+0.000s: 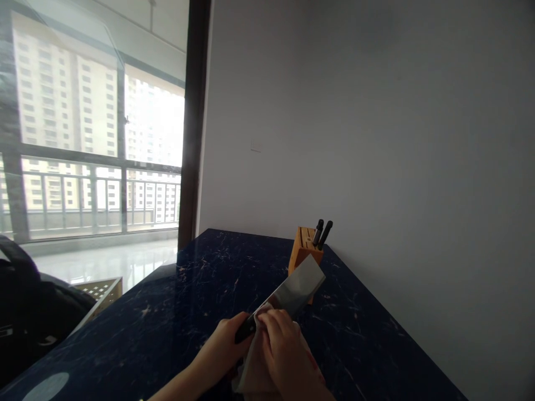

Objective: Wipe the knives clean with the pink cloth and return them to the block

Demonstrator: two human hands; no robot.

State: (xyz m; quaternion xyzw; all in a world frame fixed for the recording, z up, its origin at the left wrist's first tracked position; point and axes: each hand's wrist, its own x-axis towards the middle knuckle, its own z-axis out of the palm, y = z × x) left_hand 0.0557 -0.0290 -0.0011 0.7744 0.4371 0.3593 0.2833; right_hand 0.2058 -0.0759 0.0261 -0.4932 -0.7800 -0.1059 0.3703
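My left hand is wrapped round the black handle of a cleaver, whose wide steel blade points up and away to the right. Pinched in my right hand is a pale cloth, pressed against the blade close to the handle. The cloth hangs down below my fingers, and some red shows at its right side. Behind the blade stands a wooden knife block, partly hidden by it. Two black-handled tools stick up from the block's slots.
The dark blue marbled table runs to a grey wall at the back and right. At the left are a black bag and a perforated light-coloured chair or rack. Beyond them is a large window.
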